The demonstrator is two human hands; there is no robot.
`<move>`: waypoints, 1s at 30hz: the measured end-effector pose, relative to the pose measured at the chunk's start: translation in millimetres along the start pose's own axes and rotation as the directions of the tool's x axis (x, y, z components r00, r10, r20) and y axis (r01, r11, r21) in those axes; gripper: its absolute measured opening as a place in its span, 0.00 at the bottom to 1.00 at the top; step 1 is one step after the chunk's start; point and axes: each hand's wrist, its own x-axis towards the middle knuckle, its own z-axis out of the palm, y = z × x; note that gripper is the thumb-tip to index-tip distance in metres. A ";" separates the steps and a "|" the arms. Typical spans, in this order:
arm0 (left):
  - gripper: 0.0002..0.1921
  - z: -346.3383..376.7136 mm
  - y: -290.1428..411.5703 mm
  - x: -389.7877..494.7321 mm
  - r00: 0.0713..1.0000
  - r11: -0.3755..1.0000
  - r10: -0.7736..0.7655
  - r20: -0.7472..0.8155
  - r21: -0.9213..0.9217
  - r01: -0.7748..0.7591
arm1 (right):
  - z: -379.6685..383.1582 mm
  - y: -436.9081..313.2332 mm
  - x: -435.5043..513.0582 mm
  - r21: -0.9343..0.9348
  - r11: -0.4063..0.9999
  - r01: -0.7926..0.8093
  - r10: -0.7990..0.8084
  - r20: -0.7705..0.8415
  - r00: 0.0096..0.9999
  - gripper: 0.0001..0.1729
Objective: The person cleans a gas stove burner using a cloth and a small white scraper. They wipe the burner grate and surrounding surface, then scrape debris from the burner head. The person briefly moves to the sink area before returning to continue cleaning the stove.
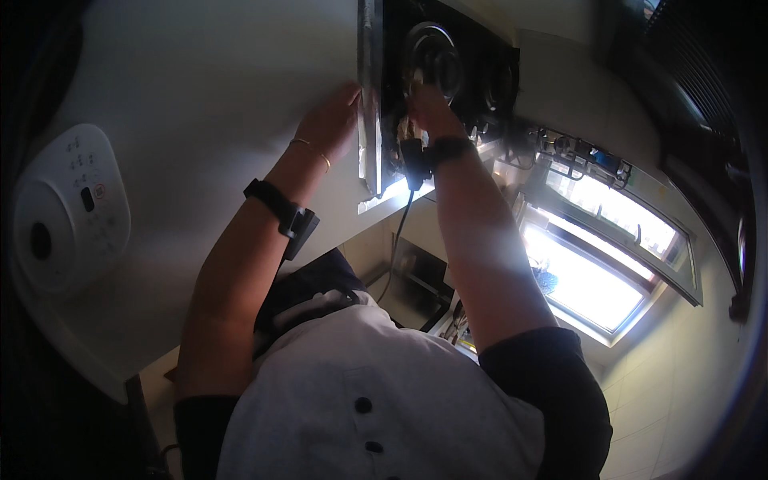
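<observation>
My left hand (336, 120) reaches to the side of a dark gas hob (390, 36), its fingers curled at a shiny metal strip (370, 120) along the hob's edge. Whether the fingertips grip the strip or only touch it is not clear. Over the hob, beside a round burner (433, 57), is my right hand (429, 108). Its fingers point down in deep shadow, and I cannot tell if anything is in them. Under that wrist hangs a black device (414, 162) with a cable; another black wrist device (300, 231) is strapped to my left forearm.
A pale countertop (240, 78) spreads to the left, bearing a white rounded appliance (78, 204) with a control panel. To the right are a dark range hood (690, 108), a wall rack (576, 156) and an open window (588, 276). A second burner (498, 84) lies beyond my right hand.
</observation>
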 end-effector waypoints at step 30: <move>0.28 -3.8 3.3 -5.9 0.992 0.930 0.116 0.057 0.345 -0.129 | 32.6 23.7 -28.0 0.018 0.998 -0.058 0.059 -0.059 0.997 0.22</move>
